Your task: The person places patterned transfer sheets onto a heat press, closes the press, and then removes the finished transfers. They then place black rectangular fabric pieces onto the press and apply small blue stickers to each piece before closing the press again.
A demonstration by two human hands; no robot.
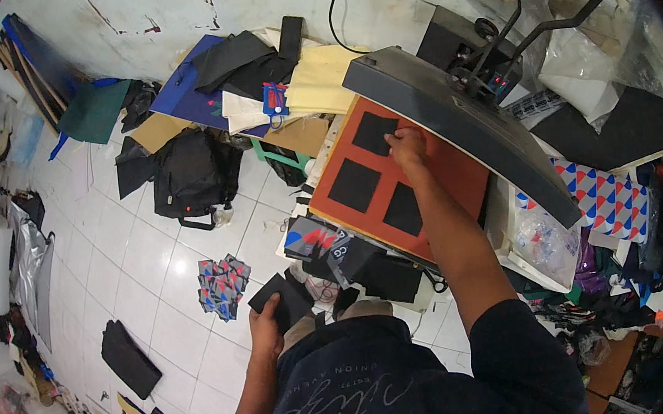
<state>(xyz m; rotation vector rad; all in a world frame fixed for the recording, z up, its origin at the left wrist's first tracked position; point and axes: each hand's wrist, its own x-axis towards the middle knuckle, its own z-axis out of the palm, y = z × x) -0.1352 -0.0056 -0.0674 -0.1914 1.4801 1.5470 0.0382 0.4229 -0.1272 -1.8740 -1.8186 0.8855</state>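
Note:
A heat press with a dark raised upper plate (459, 123) stands ahead to my right. On its red-orange pad (448, 166) lie black fabric squares: a far one (373, 131), a near left one (354, 185) and a near right one (402, 211), partly hidden by my forearm. My right hand (407, 147) is over the pad, its fingers closed at the right corner of the far square. Low by my lap, my left hand (264, 320) grips a black fabric square (288, 298), thumb on top; whether it is one piece or a stack, I cannot tell.
Printed grey, red and blue pieces (225, 286) lie piled on the tiled floor (156, 272). More printed pieces (315, 241) sit along the press's near edge. A black backpack (197, 174) and yellow cloth (325, 80) are farther off. A plastic-filled white bin (537, 243) stands right.

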